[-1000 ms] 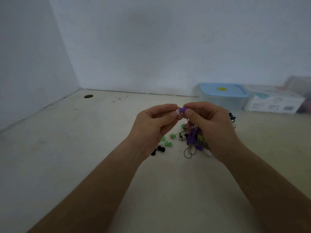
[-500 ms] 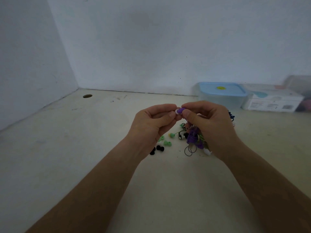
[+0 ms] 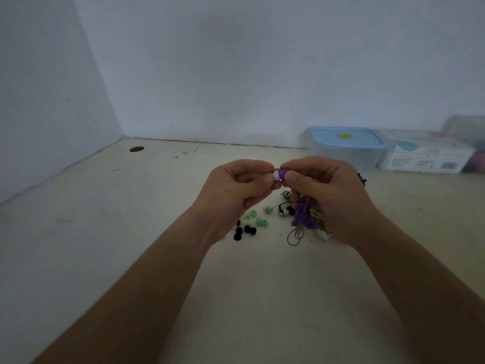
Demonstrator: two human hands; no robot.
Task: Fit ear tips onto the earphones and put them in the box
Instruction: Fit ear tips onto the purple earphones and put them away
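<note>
Together, left hand (image 3: 233,190) pinches white ear tip (image 3: 276,175), right hand (image 3: 330,195) grips purple earphone (image 3: 283,172).

On my feed the fingertips (image 3: 266,179) of the left hand (image 3: 236,195) and right hand (image 3: 328,195) meet above the table (image 3: 105,232). The ear tip (image 3: 276,175) is pinched between them, touching the earbud (image 3: 284,171) to its right. Loose ear tips (image 3: 246,228) lie below the left fingers. A cable bundle (image 3: 301,216) sits below the right fingers. The lidded box (image 3: 346,143) stands beyond the right fingers, with a carton (image 3: 430,158) just right of it. A hole (image 3: 136,149) lies far left.
</note>
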